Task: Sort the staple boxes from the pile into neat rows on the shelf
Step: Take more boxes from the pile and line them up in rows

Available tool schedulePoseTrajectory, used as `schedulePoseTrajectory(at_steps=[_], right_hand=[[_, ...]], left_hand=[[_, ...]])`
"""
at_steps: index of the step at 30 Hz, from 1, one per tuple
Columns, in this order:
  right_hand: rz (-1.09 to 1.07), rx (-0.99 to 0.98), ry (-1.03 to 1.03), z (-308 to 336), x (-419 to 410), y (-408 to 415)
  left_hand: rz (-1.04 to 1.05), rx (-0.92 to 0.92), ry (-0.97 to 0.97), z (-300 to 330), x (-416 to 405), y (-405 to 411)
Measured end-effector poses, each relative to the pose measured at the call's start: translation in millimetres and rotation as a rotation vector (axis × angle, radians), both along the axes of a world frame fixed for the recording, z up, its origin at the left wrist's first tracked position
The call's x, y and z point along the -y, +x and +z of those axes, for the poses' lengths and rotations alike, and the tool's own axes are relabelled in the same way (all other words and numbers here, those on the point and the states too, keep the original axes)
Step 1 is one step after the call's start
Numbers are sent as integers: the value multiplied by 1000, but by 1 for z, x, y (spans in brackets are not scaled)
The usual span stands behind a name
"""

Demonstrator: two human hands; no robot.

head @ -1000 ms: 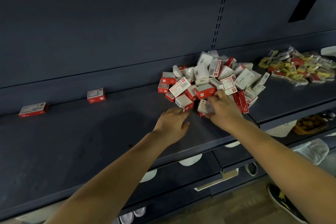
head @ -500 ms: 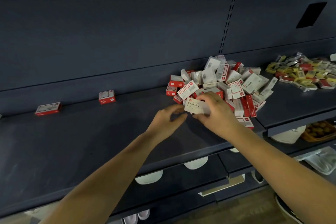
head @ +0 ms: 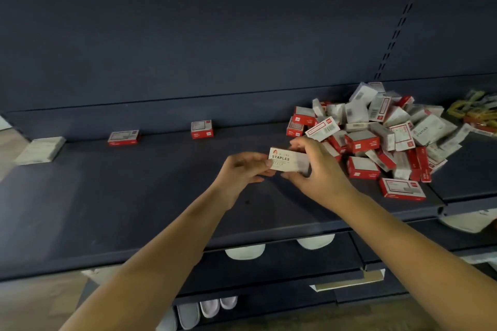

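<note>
A white box marked STAPLES hangs just above the dark shelf, held from both ends. My left hand pinches its left end and my right hand grips its right end with thumb below. Right of my hands lies the pile of red and white staple boxes. Along the shelf's back stand a red box, another red box and a pale box at the far left.
A second heap of yellow and red small boxes lies on the neighbouring shelf section at the right. Below the shelf's front edge are lower shelves with white bowls and shoes. A perforated upright runs up the back panel.
My right hand lifted the white STAPLES box out of the pile and carried it left. My left hand rose from the shelf and took its left end. The camera swung left.
</note>
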State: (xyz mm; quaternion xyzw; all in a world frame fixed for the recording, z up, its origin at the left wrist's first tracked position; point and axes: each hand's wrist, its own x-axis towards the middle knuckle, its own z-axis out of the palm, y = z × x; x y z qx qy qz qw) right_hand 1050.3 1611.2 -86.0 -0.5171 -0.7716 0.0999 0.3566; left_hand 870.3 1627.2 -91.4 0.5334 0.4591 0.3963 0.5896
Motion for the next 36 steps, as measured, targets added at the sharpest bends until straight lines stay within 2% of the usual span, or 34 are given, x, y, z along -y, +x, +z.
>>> schedulePoseTrajectory(at_steps=[8, 11, 13, 15, 17, 20, 30, 36], right_hand=[[97, 97, 85, 2, -13, -65], [126, 108, 48, 6, -20, -91], [145, 119, 28, 6, -25, -111], [175, 124, 8, 6, -29, -135], [205, 130, 4, 6, -32, -161], [240, 180, -4, 7, -35, -197], [320, 232, -51, 5, -41, -300], [373, 364, -53, 6, -49, -348]], left_hand=[[149, 84, -54, 6, 4, -74], [180, 38, -20, 9, 5, -102], [229, -161, 149, 10, 3, -121], [242, -516, 447, 10, 0, -143], [165, -794, 764, 9, -3, -166], [68, -999, 991, 8, -5, -195], [-22, -1241, 1045, 10, -1, -294], [-158, -1335, 958, 11, -9, -349]])
